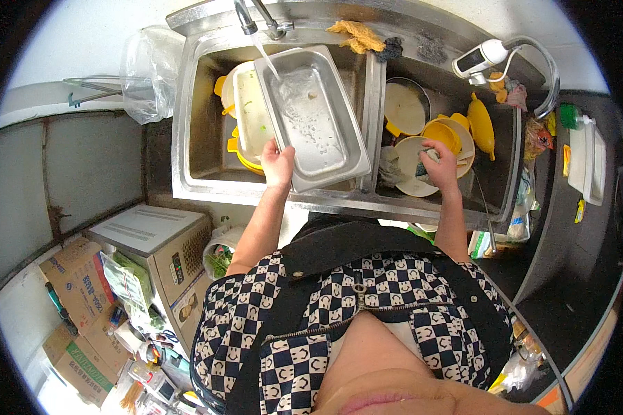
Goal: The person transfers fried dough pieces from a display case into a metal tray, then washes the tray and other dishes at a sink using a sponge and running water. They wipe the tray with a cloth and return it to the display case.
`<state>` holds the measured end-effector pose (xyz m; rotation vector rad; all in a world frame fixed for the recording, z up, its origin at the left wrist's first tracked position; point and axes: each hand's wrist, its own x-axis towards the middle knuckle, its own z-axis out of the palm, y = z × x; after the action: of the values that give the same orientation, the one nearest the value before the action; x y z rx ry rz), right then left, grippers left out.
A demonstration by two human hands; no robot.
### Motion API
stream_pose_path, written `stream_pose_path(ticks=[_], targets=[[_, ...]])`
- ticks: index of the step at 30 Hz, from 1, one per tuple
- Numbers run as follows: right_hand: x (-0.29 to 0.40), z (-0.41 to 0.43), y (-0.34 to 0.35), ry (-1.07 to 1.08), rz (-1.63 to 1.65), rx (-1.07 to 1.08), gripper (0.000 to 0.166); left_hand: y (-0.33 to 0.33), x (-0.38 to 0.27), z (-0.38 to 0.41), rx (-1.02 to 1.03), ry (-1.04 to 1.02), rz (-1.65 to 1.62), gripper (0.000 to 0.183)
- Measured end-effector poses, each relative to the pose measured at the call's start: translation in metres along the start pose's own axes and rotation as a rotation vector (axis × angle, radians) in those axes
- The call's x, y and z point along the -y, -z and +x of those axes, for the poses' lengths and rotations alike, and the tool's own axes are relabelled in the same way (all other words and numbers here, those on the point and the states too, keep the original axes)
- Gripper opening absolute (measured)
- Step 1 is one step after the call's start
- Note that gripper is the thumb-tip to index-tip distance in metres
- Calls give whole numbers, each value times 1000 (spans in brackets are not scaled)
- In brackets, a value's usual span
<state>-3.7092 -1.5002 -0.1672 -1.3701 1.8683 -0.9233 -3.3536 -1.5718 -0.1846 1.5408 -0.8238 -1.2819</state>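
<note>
My left hand [279,165] grips the near left rim of a rectangular stainless steel pan [316,119], tilted across the left basin of a double sink. Water runs from the faucet [247,23] into the pan, where a little water and small bits of food lie. Partly beneath it sits a pale rectangular tray [249,114] with green scraps, above yellow-handled pots [220,87]. Over the right basin my right hand [439,167] holds a greyish-green scrubbing cloth [424,165]. Below that hand is a cream-coloured bowl [415,182], partly hidden by it.
The right basin also holds a pan [406,106], a yellow bowl [440,136] and a yellow ladle-like item [480,124]. An orange cloth [357,36] lies on the back ledge. A white electric water-heating tap [480,58] leans over the right side. A metal cabinet [150,228] stands at the left.
</note>
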Motion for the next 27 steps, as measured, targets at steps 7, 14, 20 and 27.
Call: stream_pose_path(ticks=[7,14,20,27], targets=[[-5,-6,6,8,25,-3,24,-1,-16,19,-12,-190,112,27],[-14,-17,17,-43,-14,-17,23,2,8,-3,77,31,135,25],[-12,-21,30,-52,29,-40,24,-5,-71,22,231,106,439,19],[-29,-24,29,-24,45,-82,24,-21,-124,55,472,-51,899,16]])
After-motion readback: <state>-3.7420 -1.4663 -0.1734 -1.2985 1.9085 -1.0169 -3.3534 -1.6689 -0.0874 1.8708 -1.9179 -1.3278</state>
